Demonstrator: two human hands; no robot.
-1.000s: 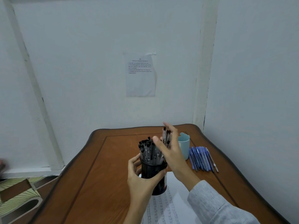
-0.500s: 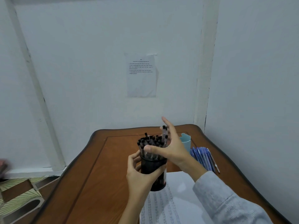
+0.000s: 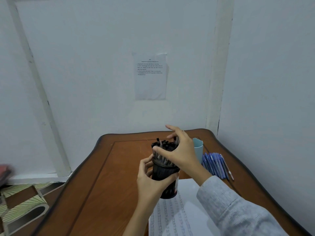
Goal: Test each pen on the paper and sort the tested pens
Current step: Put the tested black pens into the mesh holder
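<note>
My left hand (image 3: pixel 151 183) grips the black mesh holder (image 3: pixel 164 173) from the side, fingers and thumb wrapped around its wall. I hold it this way so that it does not tip or slide while the other hand works among the pens. The holder stands at the far edge of the paper (image 3: pixel 187 210), near the middle of the worktop (image 3: pixel 110 184), so a pen taken out has only a short way to the sheet.

The black pens (image 3: pixel 163 144) stand tightly together in the holder, tops upward. My right hand (image 3: pixel 182 154) is half closed around their upper ends: the thumb (image 3: pixel 161 150) lies across the front of the bundle, the other fingers curve over the back, and only the index finger (image 3: pixel 170 127) points up free. Whether I pinch one single pen I cannot tell, because the fingers hide it.

A pale blue cup (image 3: pixel 198 149) stands just behind my right hand, and the blue pens (image 3: pixel 214 164) lie side by side at the right. I think these are a sorted group, kept well apart from the black ones.
</note>
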